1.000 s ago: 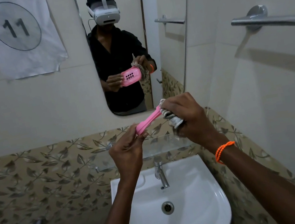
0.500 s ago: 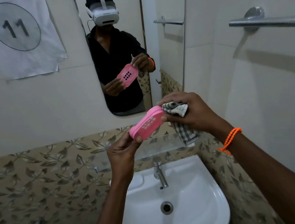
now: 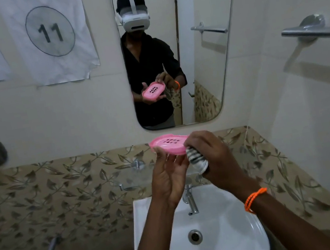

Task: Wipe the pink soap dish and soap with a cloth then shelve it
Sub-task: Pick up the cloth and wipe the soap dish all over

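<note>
The pink dish (image 3: 167, 145) is held level above the sink (image 3: 240, 232), in front of the mirror (image 3: 223, 48), its slotted inside facing up. The left hand (image 3: 169, 179) cradles it from below, fingers curled under its near edge. The right hand (image 3: 210, 152) grips a bunched striped cloth (image 3: 197, 159) and presses it against the dish's right end. An orange bracelet (image 3: 254, 198) circles the right wrist. The tap (image 3: 190, 199) stands beneath the hands.

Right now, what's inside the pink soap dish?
The pink soap dish shows only bare drain slots, no soap. The right hand and cloth cover its right end.
</note>
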